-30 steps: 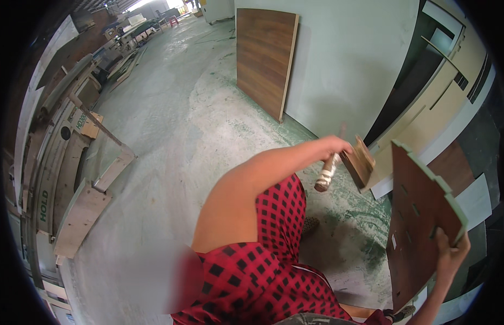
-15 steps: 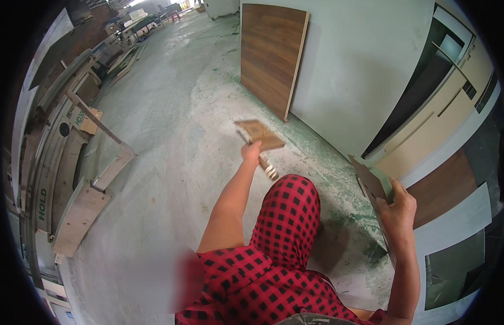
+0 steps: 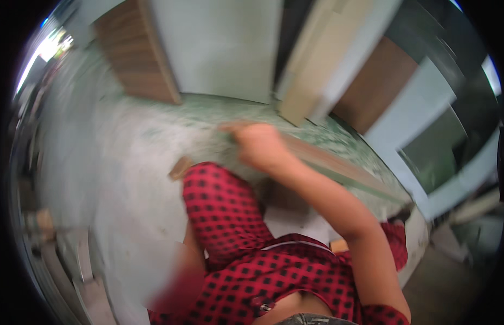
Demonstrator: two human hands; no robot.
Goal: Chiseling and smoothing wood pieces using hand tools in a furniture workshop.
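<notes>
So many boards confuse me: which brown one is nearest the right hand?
The green-edged board by the right hand; the upper-left board and upper-right board are clearly farther away.

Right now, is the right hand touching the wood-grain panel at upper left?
Apart: the head view, though blurred, shows floor between the right hand and the wood-grain panel.

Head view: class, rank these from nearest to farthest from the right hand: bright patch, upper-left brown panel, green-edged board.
From the right hand:
1. Green-edged board: beside the hand, extending rightward.
2. Upper-left brown panel: standing beside the pale panel.
3. Bright patch: far upper left, in the background.
</notes>
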